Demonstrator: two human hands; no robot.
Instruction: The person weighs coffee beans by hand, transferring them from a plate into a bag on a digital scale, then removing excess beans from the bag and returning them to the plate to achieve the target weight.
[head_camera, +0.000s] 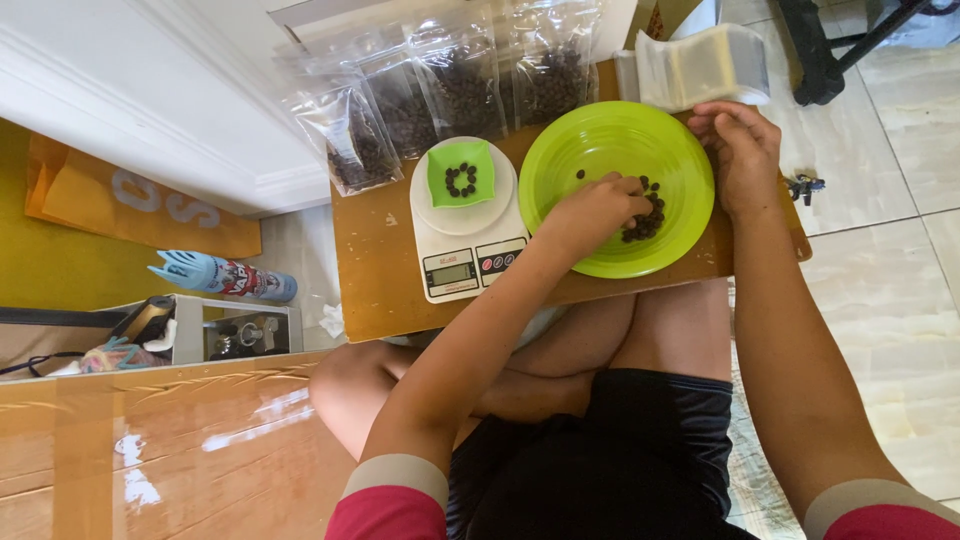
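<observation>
My left hand (590, 212) reaches into a large lime-green bowl (610, 140), fingers pinched in a small heap of dark round beans (648, 222). Whether it has beans in its grip is hidden. My right hand (738, 145) rests on the bowl's right rim, fingers curled over the edge. To the left stands a white kitchen scale (462, 262). On it sits a small green square dish (460, 172) with a few dark beans inside.
A low wooden table (375, 270) carries everything. Several clear pouches filled with dark beans (440, 95) lean at the back, and a stack of empty clear pouches (700, 65) lies back right. My crossed legs sit under the table's near edge. A spray can (225, 277) lies on the floor, left.
</observation>
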